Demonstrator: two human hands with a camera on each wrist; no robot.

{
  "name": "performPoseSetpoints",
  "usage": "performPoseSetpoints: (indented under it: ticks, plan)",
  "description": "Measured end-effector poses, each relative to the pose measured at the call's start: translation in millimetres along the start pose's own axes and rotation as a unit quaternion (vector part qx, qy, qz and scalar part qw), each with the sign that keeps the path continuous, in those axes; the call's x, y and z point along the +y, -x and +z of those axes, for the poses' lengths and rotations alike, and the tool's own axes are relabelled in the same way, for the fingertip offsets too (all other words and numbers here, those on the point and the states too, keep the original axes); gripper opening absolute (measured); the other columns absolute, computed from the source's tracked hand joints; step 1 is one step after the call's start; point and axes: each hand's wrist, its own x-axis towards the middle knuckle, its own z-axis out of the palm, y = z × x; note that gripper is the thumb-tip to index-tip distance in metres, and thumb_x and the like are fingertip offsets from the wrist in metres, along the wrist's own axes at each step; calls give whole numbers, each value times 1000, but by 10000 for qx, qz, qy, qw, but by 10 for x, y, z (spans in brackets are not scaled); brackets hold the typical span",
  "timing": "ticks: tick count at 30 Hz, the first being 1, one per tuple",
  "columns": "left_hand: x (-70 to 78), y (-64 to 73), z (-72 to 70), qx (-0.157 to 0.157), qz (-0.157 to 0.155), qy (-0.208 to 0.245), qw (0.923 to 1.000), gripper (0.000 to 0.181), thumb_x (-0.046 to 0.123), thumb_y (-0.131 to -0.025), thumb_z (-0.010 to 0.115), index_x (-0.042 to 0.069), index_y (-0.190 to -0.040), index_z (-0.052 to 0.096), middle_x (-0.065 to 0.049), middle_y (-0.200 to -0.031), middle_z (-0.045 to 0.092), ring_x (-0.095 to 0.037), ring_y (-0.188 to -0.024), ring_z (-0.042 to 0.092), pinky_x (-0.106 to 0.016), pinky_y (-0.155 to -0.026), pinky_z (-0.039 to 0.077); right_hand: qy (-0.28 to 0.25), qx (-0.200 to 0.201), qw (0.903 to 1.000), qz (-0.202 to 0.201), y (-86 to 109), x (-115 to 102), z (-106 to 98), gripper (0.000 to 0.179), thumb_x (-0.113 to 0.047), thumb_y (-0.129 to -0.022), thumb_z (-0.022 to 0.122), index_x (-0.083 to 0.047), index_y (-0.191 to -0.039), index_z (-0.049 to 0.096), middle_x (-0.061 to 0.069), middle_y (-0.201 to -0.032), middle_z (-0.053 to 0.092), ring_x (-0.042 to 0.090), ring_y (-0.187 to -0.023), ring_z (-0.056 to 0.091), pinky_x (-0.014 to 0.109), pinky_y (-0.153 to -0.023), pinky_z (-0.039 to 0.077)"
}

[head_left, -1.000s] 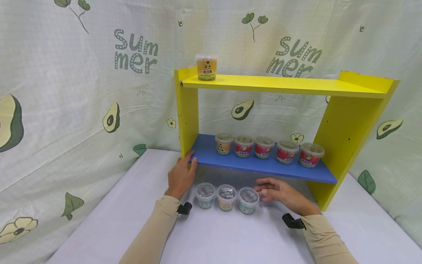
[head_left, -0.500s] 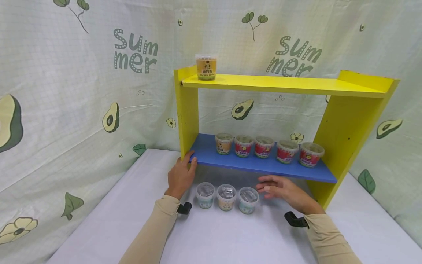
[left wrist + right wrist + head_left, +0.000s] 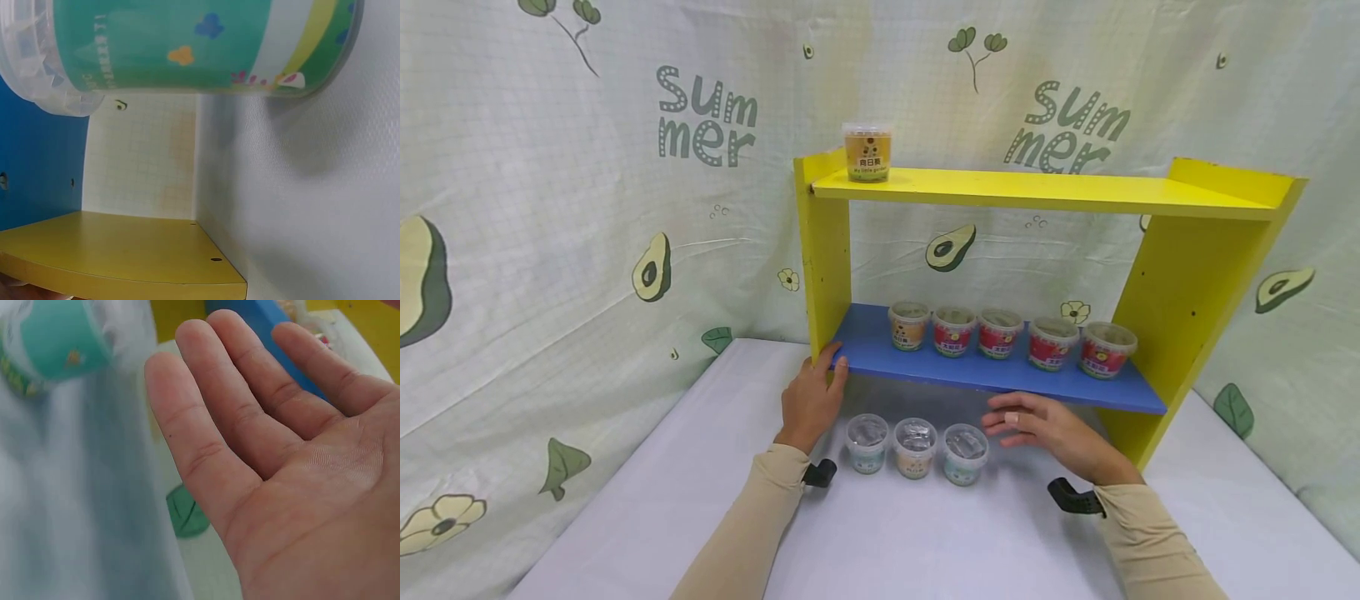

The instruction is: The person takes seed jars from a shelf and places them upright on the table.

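Head view: a person's left hand (image 3: 812,404) grips the near left corner of a yellow-and-blue shelf unit (image 3: 828,275), fingers and thumb bent about it. The right hand (image 3: 1052,432) is open, holding nothing — its fingers extended and a little apart — just to the right of the nearest tub and apart from it. Three clear plastic tubs stand upright in a row on the white counter (image 3: 880,542), between the hands and in front of the unit: the left tub (image 3: 867,458) with a teal label, the middle tub (image 3: 913,465) with a peach one, the right tub (image 3: 964,469) teal again.

On the blue lower shelf (image 3: 970,377) stand an orange-labelled tub (image 3: 908,333) at left and four red-labelled tubs (image 3: 952,340) to its right. A yellow-labelled tub (image 3: 868,156) — "My little garden" — sits at the left end of the yellow top shelf (image 3: 1037,190). Behind hangs an avocado-print sheet (image 3: 715,250).
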Motion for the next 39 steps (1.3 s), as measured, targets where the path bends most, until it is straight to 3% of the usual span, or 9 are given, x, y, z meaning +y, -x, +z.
performPoseSetpoints:
  ticks: [6,14,20,24,31,39]
  plan:
    - [-5,-4,2,-20,-18,-6,10000,52,55,-105,35,27,-144,53,-19,-112,65,-37,-81,67,-51,-63,52,-336,138,9993,80,-15,-106,64,50,-24,-107,49,12,-142,40,31,-130,57,38,-120,60,41,-95,51]
    - [4,-15,2,-50,-53,43,10000,52,55,-105,35,26,-144,53,-19,-116,64,-37,-83,67,-50,-64,52,-347,19,9994,-58,-18,-235,151,47,-25,-108,48,9,-140,44,30,-130,57,50,-123,52,41,-95,51]
    - [-6,-10,4,-9,-17,70,10000,51,54,-105,35,26,-143,55,-20,-115,65,-38,-84,67,-51,-64,52,-345,-82,9992,-198,-13,-258,171,44,-24,-109,45,8,-138,46,35,-131,54,48,-122,54,42,-95,51]
    - [-11,5,15,49,18,70,10000,50,54,-105,36,26,-143,55,-20,-113,65,-38,-82,67,-51,-62,51,-361,-9,9992,-194,-10,-273,189,44,-25,-108,46,8,-138,46,32,-129,56,46,-121,56,42,-95,51]
    - [-9,7,10,-13,12,59,10000,52,54,-105,36,25,-144,55,-19,-115,65,-36,-82,67,-49,-61,51,-216,134,9993,-259,-109,-417,229,49,-27,-108,46,12,-138,44,29,-127,58,33,-116,63,42,-94,51]
    - [-24,11,28,81,41,57,9999,51,55,-105,34,27,-142,56,-19,-113,65,-36,-80,67,-50,-60,51,-93,238,9978,-615,-287,-721,199,45,-26,-108,47,11,-135,47,25,-124,60,33,-113,64,40,-93,52]
